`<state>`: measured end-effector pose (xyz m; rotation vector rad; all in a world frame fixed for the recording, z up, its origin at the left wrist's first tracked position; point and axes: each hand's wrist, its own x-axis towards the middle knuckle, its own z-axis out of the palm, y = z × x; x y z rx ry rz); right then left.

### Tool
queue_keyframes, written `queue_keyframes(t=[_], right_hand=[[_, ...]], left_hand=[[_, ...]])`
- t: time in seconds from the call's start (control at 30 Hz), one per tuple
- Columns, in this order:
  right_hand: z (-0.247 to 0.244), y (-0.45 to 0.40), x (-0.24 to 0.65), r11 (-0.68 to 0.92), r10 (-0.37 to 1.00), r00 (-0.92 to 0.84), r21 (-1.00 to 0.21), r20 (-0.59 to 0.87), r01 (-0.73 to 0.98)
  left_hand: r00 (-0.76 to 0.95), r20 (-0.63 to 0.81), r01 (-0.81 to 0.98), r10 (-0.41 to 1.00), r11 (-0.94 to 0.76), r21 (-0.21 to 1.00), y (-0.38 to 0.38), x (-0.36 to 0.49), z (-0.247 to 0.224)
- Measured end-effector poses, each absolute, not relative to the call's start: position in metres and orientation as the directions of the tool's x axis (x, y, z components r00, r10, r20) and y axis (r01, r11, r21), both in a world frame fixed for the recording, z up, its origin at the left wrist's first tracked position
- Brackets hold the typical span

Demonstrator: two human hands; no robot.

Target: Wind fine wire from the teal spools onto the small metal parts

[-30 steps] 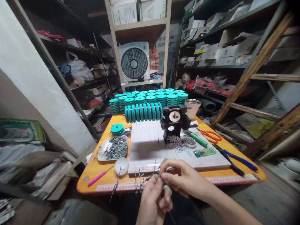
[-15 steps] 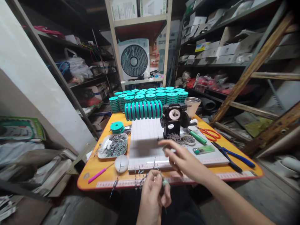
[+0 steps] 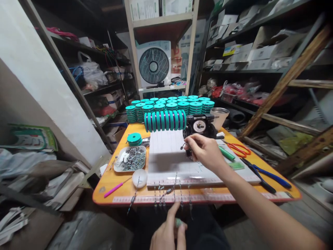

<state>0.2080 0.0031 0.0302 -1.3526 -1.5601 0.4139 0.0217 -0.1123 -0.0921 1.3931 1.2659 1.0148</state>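
Observation:
My right hand is raised over the white board, its thumb and index finger pinching a small dark piece, too small to name exactly. Just behind it stands a black winding machine, whose shaft carries a row of teal line spools. Fine lines run from the spools down across the board. My left hand is low at the front edge, index finger stretched out and thumb apart. Something green shows at its fingers. Near it, several dark-and-light cords with small weights lie over the edge.
A white tray of small parts, a white round dish and a magenta-handled tool occupy the left side. Orange scissors and blue-handled pliers lie right. Stacked teal spools and a cup stand behind.
My right hand has moved up and forward towards the winding machine and now pinches a small dark piece. My left hand has drawn down from the cords, its index finger straightened. The view has shifted slightly.

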Motion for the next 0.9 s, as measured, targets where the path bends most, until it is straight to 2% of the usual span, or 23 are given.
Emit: queue_keyframes(t=[0.13, 0.3, 0.47, 0.57, 0.7, 0.77, 0.9], right_hand=[[0.051, -0.018, 0.212, 0.346, 0.901, 0.116, -0.856, 0.417, 0.384], [0.067, -0.038, 0.218, 0.279, 0.956, 0.045, -0.946, 0.290, 0.166], [0.070, -0.046, 0.217, 0.096, 0.988, -0.108, -0.989, 0.108, -0.110], [0.068, -0.046, 0.213, 0.007, 0.986, -0.160, -0.981, 0.039, -0.196], [0.058, -0.044, 0.214, -0.075, 0.982, -0.188, -0.970, -0.032, -0.230], [0.049, -0.044, 0.215, -0.162, 0.965, -0.243, -0.954, -0.100, -0.252], [0.029, -0.043, 0.216, -0.364, 0.863, -0.474, -0.867, -0.176, -0.341]], left_hand=[[0.074, 0.109, 0.138, 0.991, -0.118, 0.983, -0.108, 0.026, -0.062], [0.068, 0.178, 0.030, 0.982, -0.181, 0.983, -0.092, 0.034, -0.016], [0.248, 0.244, -0.093, 0.938, -0.227, 0.969, -0.069, 0.048, 0.012], [0.354, 0.257, -0.144, 0.899, -0.219, 0.965, -0.059, 0.062, 0.017], [0.405, 0.206, -0.180, 0.891, -0.144, 0.973, -0.058, 0.073, 0.010], [0.440, 0.147, -0.289, 0.886, -0.015, 0.957, -0.061, 0.074, 0.002], [0.505, 0.050, -0.535, 0.861, 0.268, 0.801, -0.071, 0.072, -0.014]])
